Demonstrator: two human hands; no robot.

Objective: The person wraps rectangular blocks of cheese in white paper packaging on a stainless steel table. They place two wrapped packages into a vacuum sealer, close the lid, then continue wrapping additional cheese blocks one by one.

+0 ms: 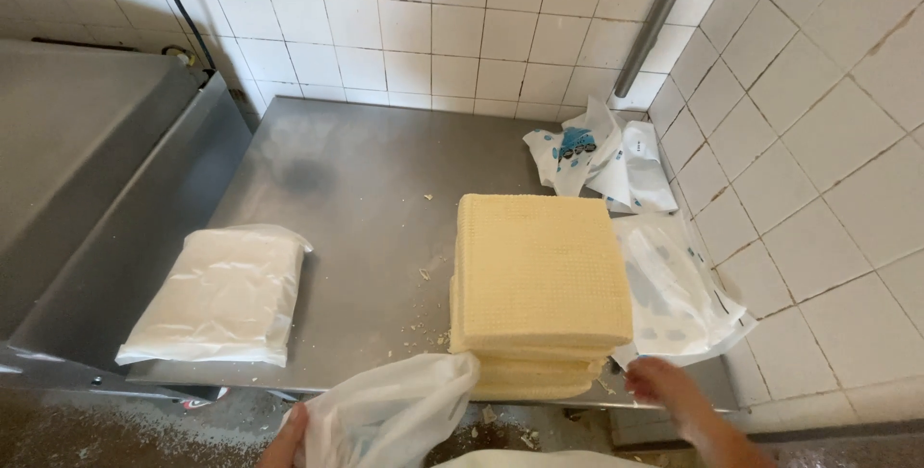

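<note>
A stack of pale yellow square wafer sheets (539,280) stands on the steel table (366,179), near its front edge. At the bottom of the view, my left hand (286,441) grips a white plastic bag (390,412) whose top touches the stack's front left corner. My right hand (664,386) reaches to the stack's front right corner, beside an opened white wrapper (679,295); its fingers are partly hidden.
A sealed white bag (219,297) with a flat pack inside lies at the table's front left. Crumpled white and blue wrappers (602,155) sit at the back right by the tiled wall. A grey machine (87,150) stands on the left. Crumbs dot the table.
</note>
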